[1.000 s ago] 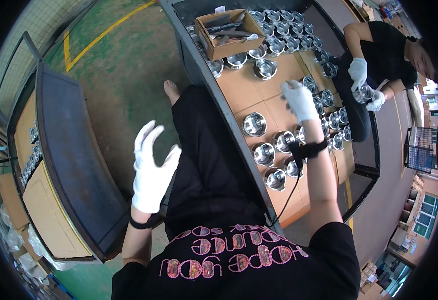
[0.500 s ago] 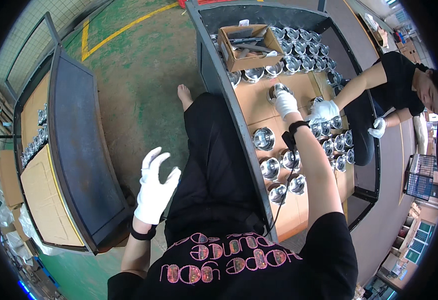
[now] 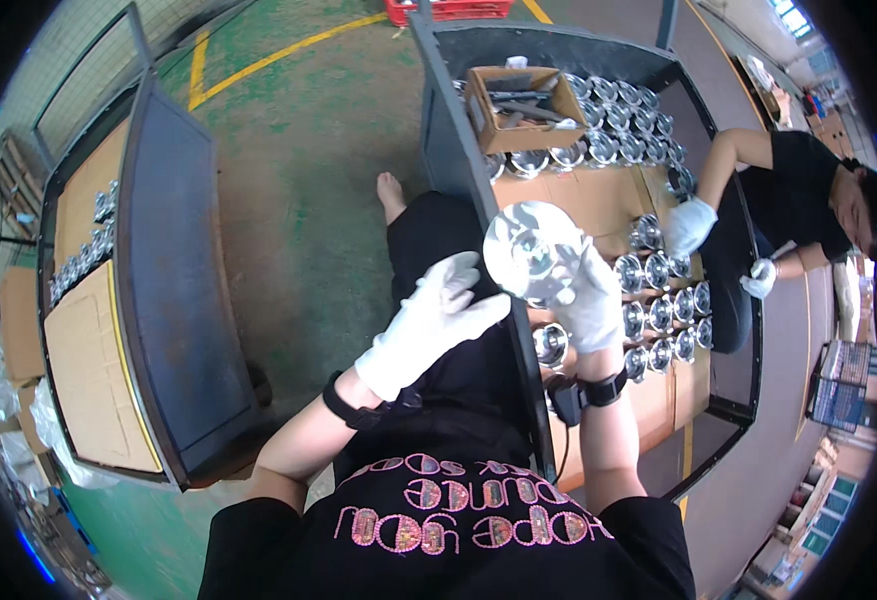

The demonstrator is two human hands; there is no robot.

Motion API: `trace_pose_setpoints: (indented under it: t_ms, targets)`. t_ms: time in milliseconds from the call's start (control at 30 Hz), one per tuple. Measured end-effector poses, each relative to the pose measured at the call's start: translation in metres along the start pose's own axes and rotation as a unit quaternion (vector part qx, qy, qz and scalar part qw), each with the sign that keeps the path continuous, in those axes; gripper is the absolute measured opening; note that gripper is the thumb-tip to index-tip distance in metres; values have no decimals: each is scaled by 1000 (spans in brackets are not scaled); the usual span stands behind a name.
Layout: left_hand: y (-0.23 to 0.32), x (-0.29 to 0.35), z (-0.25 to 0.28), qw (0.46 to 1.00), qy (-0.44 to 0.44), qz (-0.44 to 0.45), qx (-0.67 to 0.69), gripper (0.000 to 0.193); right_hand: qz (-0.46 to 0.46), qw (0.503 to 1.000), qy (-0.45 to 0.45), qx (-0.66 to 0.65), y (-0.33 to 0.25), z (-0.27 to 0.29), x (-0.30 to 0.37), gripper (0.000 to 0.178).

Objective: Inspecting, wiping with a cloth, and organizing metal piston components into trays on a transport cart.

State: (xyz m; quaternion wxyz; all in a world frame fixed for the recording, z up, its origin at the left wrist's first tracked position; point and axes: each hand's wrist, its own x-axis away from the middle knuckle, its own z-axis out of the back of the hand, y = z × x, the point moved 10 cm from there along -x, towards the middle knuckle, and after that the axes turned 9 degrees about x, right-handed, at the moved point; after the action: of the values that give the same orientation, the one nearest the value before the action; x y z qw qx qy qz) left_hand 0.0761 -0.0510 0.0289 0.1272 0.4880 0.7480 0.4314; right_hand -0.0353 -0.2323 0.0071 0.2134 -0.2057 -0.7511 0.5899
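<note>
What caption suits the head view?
Gloved right hand holding a shiny metal part, gloved left hand open beside it.

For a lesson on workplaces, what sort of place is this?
Probably a factory workshop: rows of shiny metal parts sit in a dark metal bin, and yellow lines mark the green floor.

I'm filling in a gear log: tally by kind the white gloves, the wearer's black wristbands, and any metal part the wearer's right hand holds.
White fabric gloves: 4
Black wristbands: 2
Shiny round silver metal part in the wearer's right hand: 1
Total: 7
</note>
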Motion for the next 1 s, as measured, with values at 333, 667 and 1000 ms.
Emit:
trace_pose_setpoints:
  t_ms: [333, 667, 1000]
  targets:
    - [70, 28, 33, 985, 108, -127, -36, 50, -120, 922, -144, -339, 33, -144, -5, 49]
    - [115, 52, -7, 758, 135, -377, -515, 59, -247, 850, -125, -448, 34, -196, 17, 45]
    - [100, 48, 12, 753, 160, -419, -481, 74, -81, 978, -2, -191, 18, -156, 8, 48]
